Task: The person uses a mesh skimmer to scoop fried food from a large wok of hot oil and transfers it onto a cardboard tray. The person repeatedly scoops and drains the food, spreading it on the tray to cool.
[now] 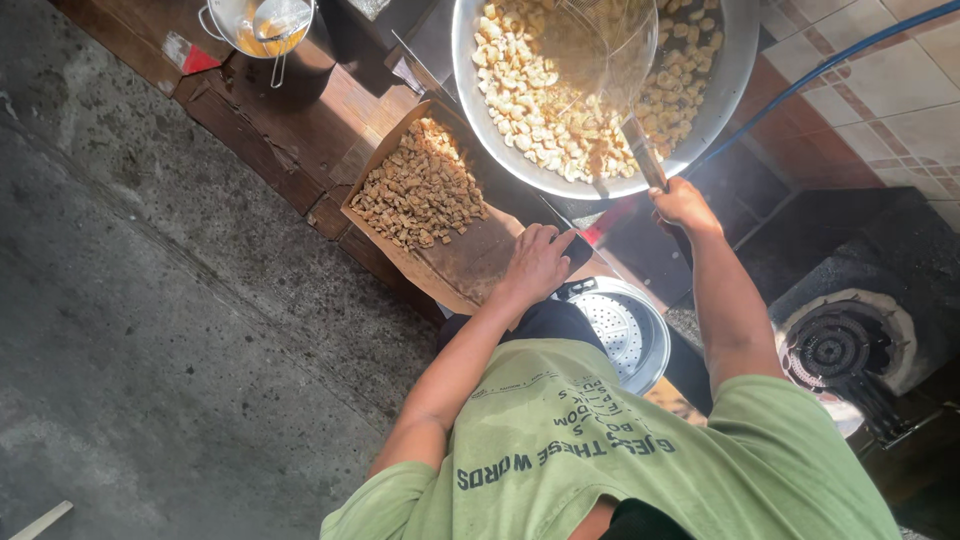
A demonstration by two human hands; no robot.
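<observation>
Skimmer (600, 60) wire-meshed, round, long-handled, gripped by right hand (683, 205).

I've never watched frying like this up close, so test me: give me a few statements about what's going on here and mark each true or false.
1. The right hand grips the handle of a mesh skimmer over the wok. True.
2. The left hand holds a knife. False: it rests flat on the cardboard tray, holding nothing.
3. Browned pieces lie heaped on the tray. True.
4. The wok is empty. False: it is full of pale pieces.
5. The burner at the right has a pot on it. False: it is bare.
</observation>
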